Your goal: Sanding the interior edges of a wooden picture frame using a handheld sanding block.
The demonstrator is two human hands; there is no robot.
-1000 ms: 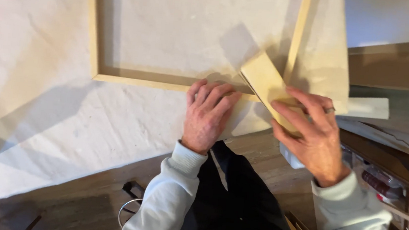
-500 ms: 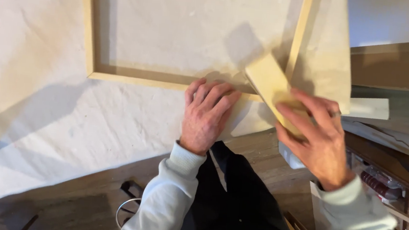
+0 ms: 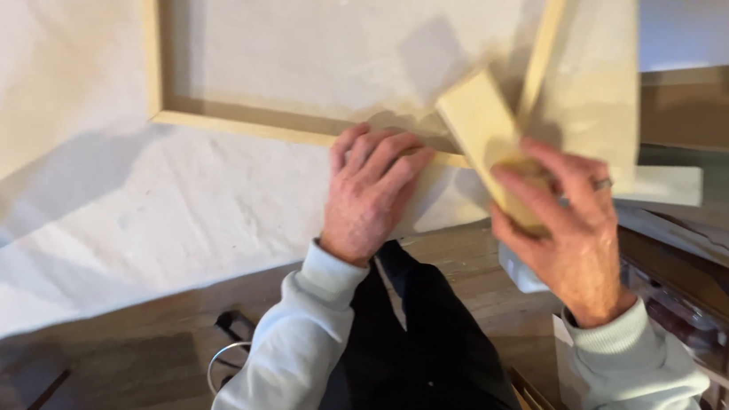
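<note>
2 hands work at the near rail of a pale wooden frame (image 3: 239,122), which lies on a wide sheet of white cloth (image 3: 71,203); everything below is placed from that frame. Left of the frame and nearer the person, the cloth spreads in soft creases to its edge, with bare wooden floor (image 3: 136,361) beyond it.

The left hand (image 3: 372,192) lies flat and spread, palm down, across the frame's near rail close to its right corner, fingertips reaching just past the rail onto the cloth inside. It grips nothing; it presses on the rail and the cloth under it.

Just right of that, the right hand (image 3: 559,224) is curled around a flat wooden block (image 3: 486,141), fingers over the top face and thumb beneath, a ring on 1 finger. The block's long axis runs diagonally, from the hand up and left toward the frame's near right corner, and its free end sits over the spot where the near rail meets the right upright rail (image 3: 545,44). Whether that end touches the corner cannot be told because of blur.

So the corner lies ahead of and between both hands, and the left hand is already on the rail beside it.

Right of the frame sit a white strip (image 3: 665,182) and cluttered shelving (image 3: 692,317).
</note>
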